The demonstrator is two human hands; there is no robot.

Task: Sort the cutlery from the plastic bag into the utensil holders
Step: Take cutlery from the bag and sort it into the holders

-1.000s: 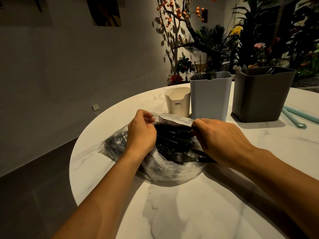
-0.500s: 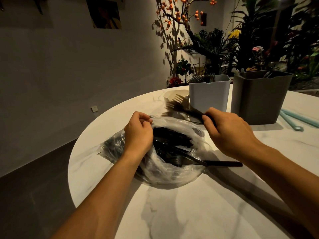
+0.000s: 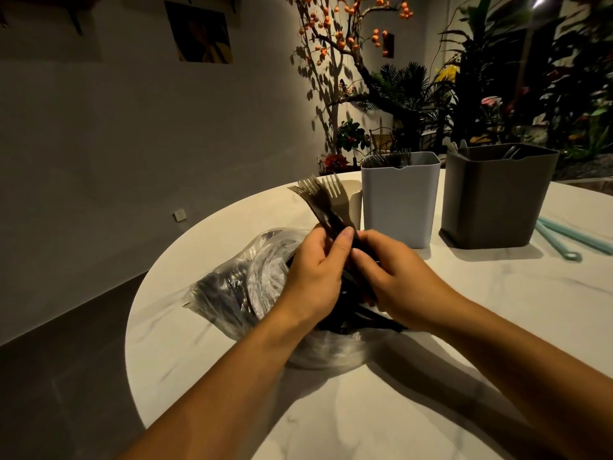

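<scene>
Both hands meet above the clear plastic bag (image 3: 232, 293), and between them they hold a small bunch of dark plastic forks (image 3: 320, 200). The left hand (image 3: 315, 277) curls its fingers round the fork handles, thumb pressed along the near side of the bunch. The right hand (image 3: 394, 277) grips the same handles just beside it, its fingers wrapped round from the right, so the two hands touch or nearly touch at the thumbs.

The forks' long axis runs at a slant: handles down and toward the person, buried in the hands, tines up, away and to the left. The tines fan out slightly above the left hand, in front of a cream cup (image 3: 353, 202) standing on the table.

The bag lies crumpled on the round white marble table (image 3: 365, 410), under and to the left of the hands, with more dark cutlery showing through the plastic and at its open mouth below the wrists.

Behind the hands stand two rectangular utensil holders. The light grey holder (image 3: 399, 200) is just right of the cream cup, with fork tines showing above its rim. The dark grey holder (image 3: 497, 197) stands to its right, near but apart, with some cutlery tips visible inside. Pale teal utensils (image 3: 560, 240) lie flat on the table at the far right.
</scene>
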